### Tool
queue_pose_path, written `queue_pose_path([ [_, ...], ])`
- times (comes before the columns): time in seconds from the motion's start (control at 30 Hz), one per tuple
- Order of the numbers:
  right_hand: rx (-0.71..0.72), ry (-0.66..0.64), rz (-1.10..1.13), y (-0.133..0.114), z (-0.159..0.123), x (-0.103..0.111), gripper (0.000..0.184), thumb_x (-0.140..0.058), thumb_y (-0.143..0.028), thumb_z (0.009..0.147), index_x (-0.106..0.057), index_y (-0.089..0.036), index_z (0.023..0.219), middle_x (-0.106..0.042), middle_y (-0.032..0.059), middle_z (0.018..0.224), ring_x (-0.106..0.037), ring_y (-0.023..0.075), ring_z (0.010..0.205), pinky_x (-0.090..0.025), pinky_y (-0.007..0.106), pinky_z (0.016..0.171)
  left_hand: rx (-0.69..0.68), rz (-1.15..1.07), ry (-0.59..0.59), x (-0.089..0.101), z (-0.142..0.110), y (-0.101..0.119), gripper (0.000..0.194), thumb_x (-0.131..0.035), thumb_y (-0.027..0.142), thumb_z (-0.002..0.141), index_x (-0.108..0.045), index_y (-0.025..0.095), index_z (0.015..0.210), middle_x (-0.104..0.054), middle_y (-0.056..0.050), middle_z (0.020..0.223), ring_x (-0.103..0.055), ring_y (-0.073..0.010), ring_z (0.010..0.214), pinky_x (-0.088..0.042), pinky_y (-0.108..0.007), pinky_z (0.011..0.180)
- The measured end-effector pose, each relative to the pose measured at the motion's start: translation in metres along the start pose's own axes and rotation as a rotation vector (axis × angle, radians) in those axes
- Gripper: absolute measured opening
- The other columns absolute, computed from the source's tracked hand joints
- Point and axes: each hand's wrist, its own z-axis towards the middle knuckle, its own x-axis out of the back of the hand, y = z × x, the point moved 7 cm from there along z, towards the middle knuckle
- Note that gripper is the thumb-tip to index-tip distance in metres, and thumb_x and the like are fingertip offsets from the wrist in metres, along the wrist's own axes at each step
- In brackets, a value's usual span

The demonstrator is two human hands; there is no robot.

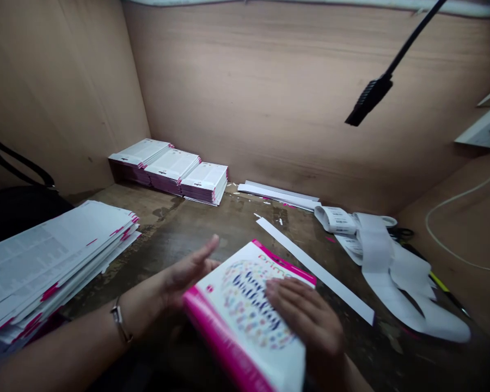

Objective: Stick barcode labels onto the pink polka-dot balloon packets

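A white and pink printed packet [245, 326] with "happy birthday" in a dotted round design is tilted up in front of me, above the table. My right hand [310, 318] lies over its front at the right edge, fingers bent across the print; the thumb is hidden. At the packet's left edge, my left hand [190, 277] has its thumb stretched up and away, and its fingers are partly hidden behind the packet. A bracelet [120, 320] is on the left wrist. What the packet contains does not show.
Stacked printed white and pink sheets [57, 256] lie at left. Several card stacks [171, 166] stand along the back wall. Paper strips [318, 272], a curled label roll [375, 245], scissors [402, 233] and a yellow-black pen [449, 294] lie at right. A black cable connector [369, 100] hangs overhead.
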Motion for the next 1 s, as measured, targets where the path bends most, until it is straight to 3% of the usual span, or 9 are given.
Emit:
queue_pose_path([
  [0.07,0.111,-0.148,-0.125,0.001,-0.005,-0.008,0.038,-0.066,-0.014,0.071,-0.068,-0.037,0.101,-0.066,-0.0022,0.109,-0.055,0.0266,0.112,-0.031,0.046,0.106,0.118,-0.037,-0.100,-0.010,0.001,-0.012,0.055,-0.063,0.049,0.074,-0.059,0.006,0.108,-0.067,-0.021,0.100,-0.065,-0.0312,0.090,-0.050,-0.043,0.081],
  [0.1,0.112,-0.117,-0.179,0.006,-0.007,-0.004,0.043,-0.067,-0.016,0.071,-0.064,-0.037,0.108,-0.060,-0.0030,0.120,-0.046,0.0264,0.122,-0.025,0.047,0.109,0.106,-0.058,-0.100,-0.011,0.002,-0.014,0.049,-0.070,0.038,0.071,-0.059,0.008,0.107,-0.067,-0.019,0.099,-0.066,-0.0300,0.088,-0.050,-0.042,0.082],
  [0.17,-0.057,0.109,-0.159,0.028,-0.010,0.019,0.054,-0.068,-0.023,0.074,-0.052,-0.035,0.125,-0.041,-0.0021,0.140,-0.030,0.0262,0.133,-0.019,0.048,0.111,-0.024,-0.084,-0.035,-0.010,0.005,-0.012,0.045,-0.073,0.026,0.069,-0.057,0.011,0.108,-0.068,-0.016,0.100,-0.067,-0.0285,0.087,-0.051,-0.042,0.081],
  [0.23,-0.320,0.230,0.093,0.055,-0.016,0.031,0.062,-0.062,-0.036,0.081,-0.037,-0.028,0.137,-0.034,0.0050,0.145,-0.034,0.0275,0.130,-0.029,0.048,0.107,-0.179,-0.087,0.060,-0.006,0.004,-0.008,0.041,-0.070,0.025,0.073,-0.054,0.014,0.109,-0.068,-0.014,0.103,-0.066,-0.0276,0.091,-0.051,-0.042,0.082],
  [0.33,-0.536,0.075,0.432,0.062,-0.018,0.007,0.062,-0.055,-0.050,0.083,-0.040,-0.019,0.135,-0.054,0.0145,0.128,-0.056,0.0313,0.110,-0.048,0.044,0.090,-0.339,0.043,0.095,-0.009,0.000,-0.005,0.033,-0.066,0.024,0.078,-0.054,0.014,0.107,-0.066,-0.011,0.106,-0.062,-0.0260,0.098,-0.050,-0.039,0.086],
  [0.53,-0.474,0.127,0.408,0.033,-0.024,-0.032,0.035,-0.065,-0.042,0.076,-0.065,-0.017,0.101,-0.070,0.0103,0.098,-0.065,0.0298,0.088,-0.055,0.038,0.075,-0.569,0.227,0.119,-0.016,-0.010,-0.011,0.038,-0.061,0.020,0.082,-0.048,0.020,0.117,-0.063,-0.006,0.113,-0.059,-0.0221,0.102,-0.049,-0.033,0.087],
  [0.67,-0.477,0.237,0.420,0.043,-0.032,-0.031,0.024,-0.070,-0.036,0.072,-0.068,-0.021,0.091,-0.071,0.0063,0.088,-0.066,0.0263,0.079,-0.056,0.035,0.070,-0.569,0.315,0.127,-0.012,-0.009,-0.017,0.031,-0.062,0.020,0.080,-0.054,0.016,0.110,-0.063,-0.008,0.111,-0.059,-0.0238,0.102,-0.047,-0.033,0.089],
  [0.87,-0.517,0.229,0.492,0.043,-0.029,-0.032,0.025,-0.071,-0.035,0.072,-0.067,-0.023,0.094,-0.070,0.0052,0.094,-0.065,0.0272,0.084,-0.055,0.035,0.073,-0.467,0.273,0.071,-0.009,-0.002,-0.013,0.033,-0.061,0.023,0.081,-0.054,0.015,0.112,-0.063,-0.009,0.114,-0.058,-0.0258,0.103,-0.047,-0.036,0.089],
  [1.0,-0.632,0.064,0.653,0.042,-0.029,-0.043,0.033,-0.064,-0.043,0.077,-0.063,-0.020,0.101,-0.069,0.0086,0.095,-0.065,0.0270,0.081,-0.054,0.038,0.069,-0.271,0.154,0.058,-0.012,-0.006,-0.015,0.035,-0.060,0.027,0.083,-0.052,0.015,0.115,-0.061,-0.012,0.118,-0.057,-0.0279,0.107,-0.048,-0.038,0.089],
])
